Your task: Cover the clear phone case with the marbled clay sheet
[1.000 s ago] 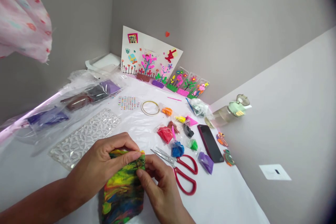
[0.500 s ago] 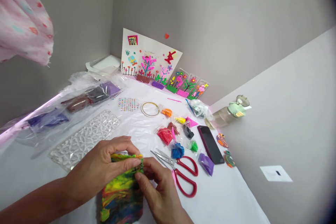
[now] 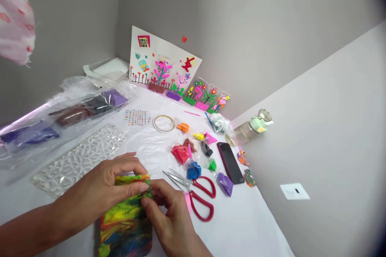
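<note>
A flat slab of swirled multicoloured clay (image 3: 128, 225) lies on the white table (image 3: 241, 229) in front of me. My left hand (image 3: 102, 188) curls over its top edge, fingers pressed on the clay. My right hand (image 3: 169, 213) pinches the slab's top right corner with thumb and fingers. Red-handled scissors (image 3: 196, 192) lie just right of my hands, blades slightly apart. Small bags of coloured clay (image 3: 193, 156) are scattered beyond the scissors.
A clear textured plastic sheet (image 3: 78, 160) lies to the left, with bagged dark clay (image 3: 75, 114) behind it. A tape ring (image 3: 163, 123), sticker gems (image 3: 137, 116), a dark phone (image 3: 230, 162), a bottle (image 3: 250, 128) and decorated cards (image 3: 163, 68) against the wall stand farther back.
Both hands and the clay slab have shifted left and slightly down in view as the camera turned. The grip on the slab's top edge stays the same.
</note>
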Motion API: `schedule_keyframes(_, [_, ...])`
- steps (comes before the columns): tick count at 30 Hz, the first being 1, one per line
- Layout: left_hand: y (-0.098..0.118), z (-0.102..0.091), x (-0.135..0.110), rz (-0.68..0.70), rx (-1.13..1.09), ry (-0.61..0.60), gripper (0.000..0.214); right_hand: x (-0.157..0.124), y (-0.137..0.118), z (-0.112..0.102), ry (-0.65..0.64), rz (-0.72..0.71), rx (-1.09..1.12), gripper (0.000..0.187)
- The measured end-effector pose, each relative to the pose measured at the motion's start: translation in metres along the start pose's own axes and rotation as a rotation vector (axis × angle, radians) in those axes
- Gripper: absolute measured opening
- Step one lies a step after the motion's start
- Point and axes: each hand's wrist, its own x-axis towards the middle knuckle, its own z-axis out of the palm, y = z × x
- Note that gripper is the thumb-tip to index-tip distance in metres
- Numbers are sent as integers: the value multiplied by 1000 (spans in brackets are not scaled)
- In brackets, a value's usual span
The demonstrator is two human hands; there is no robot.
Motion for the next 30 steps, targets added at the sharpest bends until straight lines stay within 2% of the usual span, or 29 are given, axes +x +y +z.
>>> schedule_keyframes(3, [0, -1, 2, -31, 0, -5, 10, 0, 0, 0, -1, 17, 3, 23])
schedule_keyframes(10, [0, 1, 0, 66, 49, -31, 22, 1, 4, 1, -20, 10, -40, 23])
schedule_keyframes(13, [-1, 1, 1, 33, 52, -18, 18, 2, 7, 1, 9, 19, -32, 20])
schedule_keyframes(16, [-2, -1, 1, 5, 61, 12, 15, 3, 9, 2, 51, 17, 34, 27])
schedule_keyframes(20, [-2, -2, 1, 75, 103, -12, 19, 5, 9, 3, 30, 8, 98, 37])
schedule_keyframes(26, [-6, -2, 2, 25, 53, -28, 15, 5, 6, 2, 17, 40, 127, 42])
schedule_keyframes(30, [-6, -1, 1, 45, 66, 7, 17, 5, 9, 3, 3, 63, 149, 43])
